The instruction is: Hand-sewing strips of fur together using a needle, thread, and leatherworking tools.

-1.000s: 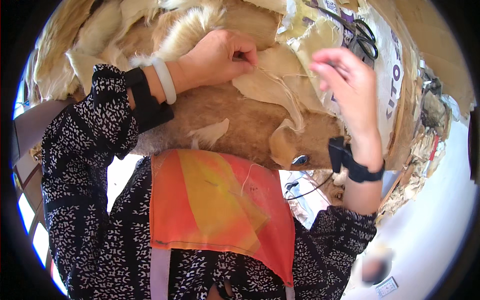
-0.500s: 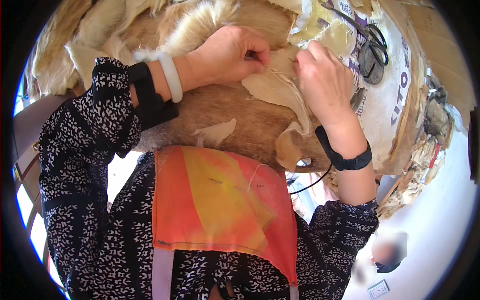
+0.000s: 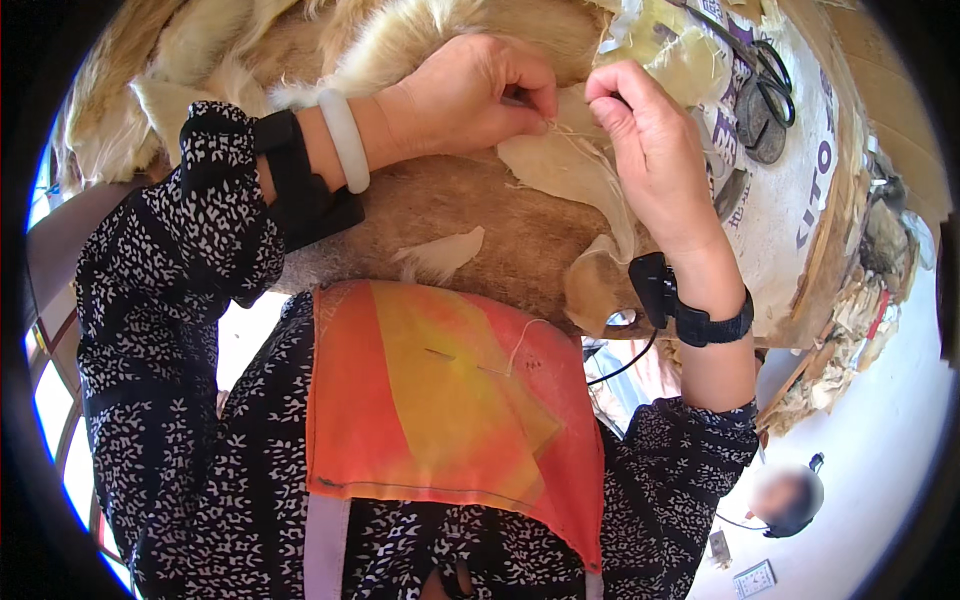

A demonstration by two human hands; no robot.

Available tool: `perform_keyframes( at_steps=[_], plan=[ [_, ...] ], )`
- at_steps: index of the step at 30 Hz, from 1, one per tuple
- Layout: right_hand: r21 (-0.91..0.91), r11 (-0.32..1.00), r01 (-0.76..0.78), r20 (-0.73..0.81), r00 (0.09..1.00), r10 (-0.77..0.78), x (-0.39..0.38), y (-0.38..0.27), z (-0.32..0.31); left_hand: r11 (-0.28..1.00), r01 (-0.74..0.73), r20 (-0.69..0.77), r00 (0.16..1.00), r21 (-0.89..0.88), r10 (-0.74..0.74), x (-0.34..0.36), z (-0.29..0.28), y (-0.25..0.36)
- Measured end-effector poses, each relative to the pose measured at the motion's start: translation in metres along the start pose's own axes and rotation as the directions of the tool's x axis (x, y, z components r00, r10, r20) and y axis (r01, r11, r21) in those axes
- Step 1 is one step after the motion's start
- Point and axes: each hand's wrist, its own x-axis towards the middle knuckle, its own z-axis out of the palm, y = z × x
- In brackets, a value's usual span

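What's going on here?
A person is working bare-handed over furs and hides. Their left hand pinches the frayed edge of a pale hide piece, and their right hand is close by, fingertips together; anything in them is too small to tell. Black-handled scissors lie to the right, against a dark grey stone.

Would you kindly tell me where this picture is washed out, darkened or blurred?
Head view: panes at far left blown out white, corners black; same view: person's head at lower right blurred, left hand and right hand fairly sharp.
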Motion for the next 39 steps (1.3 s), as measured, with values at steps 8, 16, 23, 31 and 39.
perform_keyframes(
  at_steps=[8, 16, 23, 31, 39],
  plan=[
    [-0.267, 0.954, 0.135, 0.055, 0.991, -0.125, -0.001, 0.013, 0.005, 1.0, 0.001, 0.003, 1.0, 0.0, -0.001, 0.001, 0.002, -0.001],
    [-0.304, 0.943, 0.135, 0.065, 0.991, -0.121, -0.002, 0.014, 0.007, 0.999, -0.033, 0.031, 0.999, 0.03, 0.032, 0.002, 0.001, -0.001],
    [-0.249, 0.966, 0.074, 0.054, 0.997, -0.063, 0.0, 0.011, 0.007, 1.0, -0.022, 0.029, 0.999, -0.011, 0.022, 0.003, 0.001, 0.0],
    [-0.293, 0.937, 0.189, 0.186, 0.973, -0.138, -0.002, 0.003, 0.001, 0.999, -0.045, 0.021, 0.999, 0.016, 0.044, 0.003, 0.001, 0.002],
    [-0.319, 0.922, 0.222, 0.108, 0.974, -0.197, -0.002, 0.014, 0.017, 0.998, -0.07, 0.051, 0.996, -0.003, 0.07, 0.006, 0.001, -0.005]
  ],
)
